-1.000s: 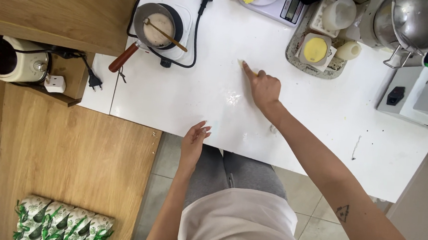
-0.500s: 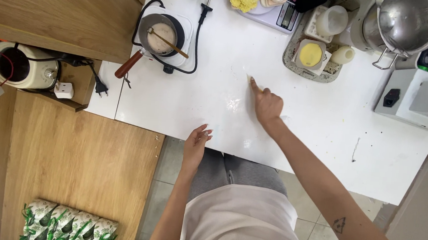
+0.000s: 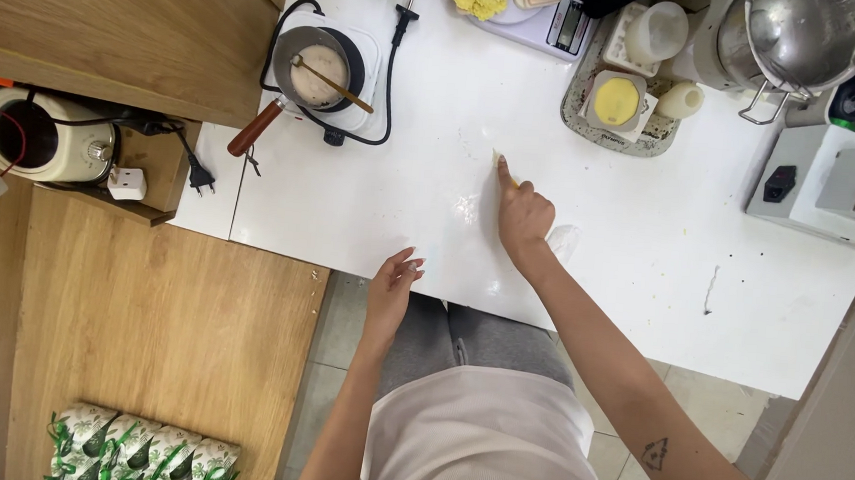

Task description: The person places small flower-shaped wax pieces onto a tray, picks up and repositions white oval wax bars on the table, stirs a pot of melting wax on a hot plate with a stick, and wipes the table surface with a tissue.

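Pressing down on the white table [image 3: 586,271], the right hand [image 3: 523,215] lies flat near the middle of the top, fingers together and stretched toward the far edge, with a small yellowish scrap [image 3: 501,161] at the fingertips; whether it is pinched or only touched cannot be told. The left hand [image 3: 393,280] rests at the near edge, fingers loosely spread and holding nothing.

Bare tabletop runs wide to the right of the right hand as far as the near right corner, and to its left as far as the black cord [image 3: 390,87] of the hot plate. At the far left corner a small pan [image 3: 315,72] with a wooden-handled spoon sits on that plate. Along the far edge stand a grey tray [image 3: 582,110] with a yellow-filled cup [image 3: 617,101] and a steel pot [image 3: 798,40], cut off by the frame.

A shiny smear just left of the right hand and a clear patch by the wrist are hard to make out.
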